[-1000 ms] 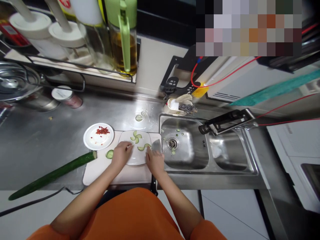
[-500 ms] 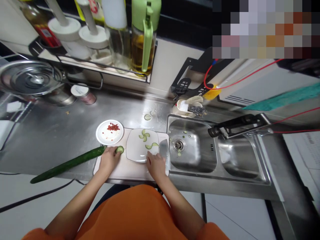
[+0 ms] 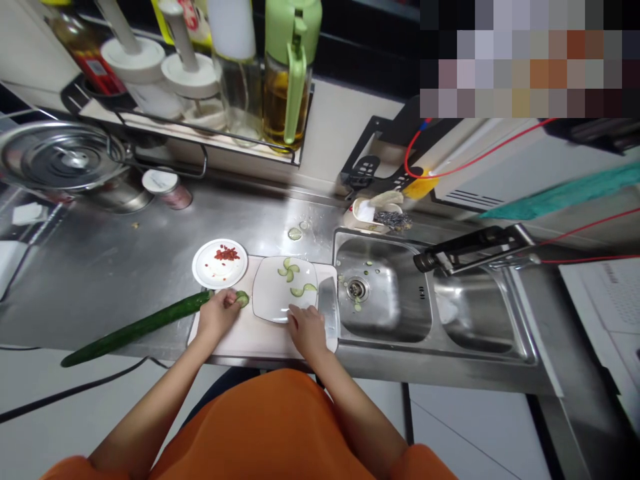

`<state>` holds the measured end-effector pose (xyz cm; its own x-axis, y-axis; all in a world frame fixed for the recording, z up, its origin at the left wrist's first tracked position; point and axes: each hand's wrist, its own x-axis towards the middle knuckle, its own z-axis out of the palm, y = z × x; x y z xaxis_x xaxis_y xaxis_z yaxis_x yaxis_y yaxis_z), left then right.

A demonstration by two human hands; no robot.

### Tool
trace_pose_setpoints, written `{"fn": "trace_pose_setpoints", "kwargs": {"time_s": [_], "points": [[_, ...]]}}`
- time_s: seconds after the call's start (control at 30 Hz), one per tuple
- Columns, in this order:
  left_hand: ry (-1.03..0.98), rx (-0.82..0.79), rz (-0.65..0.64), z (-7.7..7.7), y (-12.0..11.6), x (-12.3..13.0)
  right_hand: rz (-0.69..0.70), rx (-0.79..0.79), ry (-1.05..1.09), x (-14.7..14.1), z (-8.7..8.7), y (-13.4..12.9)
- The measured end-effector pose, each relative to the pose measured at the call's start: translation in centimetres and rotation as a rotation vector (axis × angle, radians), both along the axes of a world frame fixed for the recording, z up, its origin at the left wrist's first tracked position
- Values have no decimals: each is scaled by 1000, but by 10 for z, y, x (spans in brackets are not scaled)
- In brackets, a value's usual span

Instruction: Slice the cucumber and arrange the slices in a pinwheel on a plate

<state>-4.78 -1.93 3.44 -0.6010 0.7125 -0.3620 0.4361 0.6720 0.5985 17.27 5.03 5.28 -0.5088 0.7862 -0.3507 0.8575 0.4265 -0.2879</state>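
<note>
Left hand (image 3: 219, 315): over the left part of the board (image 3: 260, 343), thumb and fingers pinched together on the edge of the cut slices (image 3: 243, 299). Gap between fingertips small. Slices lie just left of the square plate (image 3: 273, 297); cannot tell whether any is lifted clear of the board.

Right hand (image 3: 309, 331): at the near right part of the square plate, fingers loosely curled, fingertips at its near rim. Cannot tell whether they grip anything.

Square plate: on the board, bearing green crescents (image 3: 289, 270) in two groups, a pinwheel toward the far side and a pair nearer the right edge.

Knife (image 3: 328, 303): blade flat on the right end of the board, beside the square plate; handle not made out.

Cucumber (image 3: 135, 329): long, lying aslant on the counter (image 3: 100, 267), its upper end just beside the left hand.

Round plate (image 3: 199, 268): beyond the left hand, holding red bits (image 3: 227, 253).

Sink (image 3: 385, 280): right of the board, green scraps (image 3: 357, 305) near the drain.
</note>
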Motion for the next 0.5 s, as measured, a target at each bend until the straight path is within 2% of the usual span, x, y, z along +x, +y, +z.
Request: {"fn": "trace_pose_setpoints", "kwargs": {"time_s": [0.1, 0.2, 0.33, 0.5], "points": [[-163, 57, 38, 8, 3, 0, 21, -14, 165, -6, -7, 3], [-390, 113, 23, 16, 10, 5, 1, -42, 373, -14, -9, 8], [-635, 131, -38, 25, 28, 21, -156, -158, 558, -23, -5, 16], [-773, 103, -56, 27, 46, 41, -271, -273, 612, -17, -1, 26]]}}
